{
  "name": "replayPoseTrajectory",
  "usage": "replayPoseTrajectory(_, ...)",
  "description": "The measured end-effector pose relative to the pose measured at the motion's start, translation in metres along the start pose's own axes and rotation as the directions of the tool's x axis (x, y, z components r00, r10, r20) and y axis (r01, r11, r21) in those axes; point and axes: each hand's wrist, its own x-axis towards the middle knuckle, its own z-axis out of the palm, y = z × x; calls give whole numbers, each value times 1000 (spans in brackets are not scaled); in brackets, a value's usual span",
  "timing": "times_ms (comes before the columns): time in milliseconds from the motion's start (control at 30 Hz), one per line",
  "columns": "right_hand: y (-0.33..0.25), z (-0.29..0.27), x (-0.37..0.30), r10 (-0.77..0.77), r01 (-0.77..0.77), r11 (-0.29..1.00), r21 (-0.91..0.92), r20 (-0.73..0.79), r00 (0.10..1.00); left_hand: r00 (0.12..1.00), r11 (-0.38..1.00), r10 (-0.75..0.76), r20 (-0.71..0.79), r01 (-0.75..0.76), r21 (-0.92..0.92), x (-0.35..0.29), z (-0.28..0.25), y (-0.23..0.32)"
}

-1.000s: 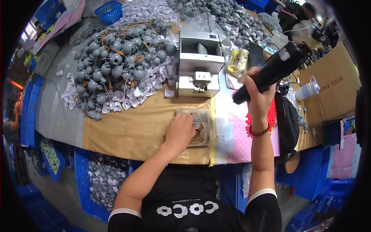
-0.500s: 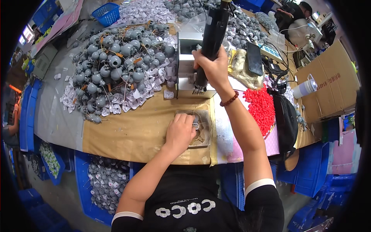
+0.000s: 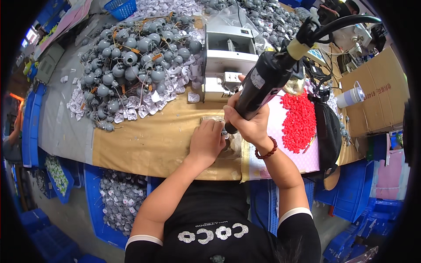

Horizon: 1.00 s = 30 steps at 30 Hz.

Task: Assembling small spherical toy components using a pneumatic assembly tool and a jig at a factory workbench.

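Observation:
My right hand (image 3: 251,117) is wrapped round a black electric screwdriver (image 3: 263,79), whose cable runs up and to the right. The driver tilts, and its lower end sits close beside the fingers of my left hand (image 3: 206,141). Those left fingers are bent and pressed down on a small part at a square fixture (image 3: 234,147) on the brown-covered table; the part is mostly hidden under the fingers. Behind both hands stands a pale metal screw feeder (image 3: 215,90) with an open top.
Left lies a big heap of grey ball-shaped parts (image 3: 131,57) with wires, among small white pieces (image 3: 131,114). Red pieces (image 3: 298,122), a black bag (image 3: 329,136) and a cardboard box (image 3: 372,94) are on the right. Blue bins (image 3: 94,206) stand below the table edge.
My right hand has brought the electric screwdriver from the screw feeder down and nearer, beside my left fingers. My left hand stays at the fixture.

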Motion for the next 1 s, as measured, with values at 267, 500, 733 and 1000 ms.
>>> replayPoseTrajectory(267, 5, -1, -3, -32, 32, 999, 12, 14, 999, 1000, 1000, 23, -18, -23, 20, 1, 3, -2)
replayPoseTrajectory(500, 4, -5, -10, -51, 73, 980, -186, 121, 991, 1000, 998, 8, -17, -9, -56, 2, 5, 0)
replayPoseTrajectory(733, 8, -7, -18, -88, 110, 978, -178, 130, 988, 1000, 991, 7, -2, -7, -136, 3, -3, 2)
replayPoseTrajectory(1000, 17, -11, -21, -142, 177, 966, -189, 184, 972, 996, 989, 70, -48, -75, -126, 4, 0, -4)
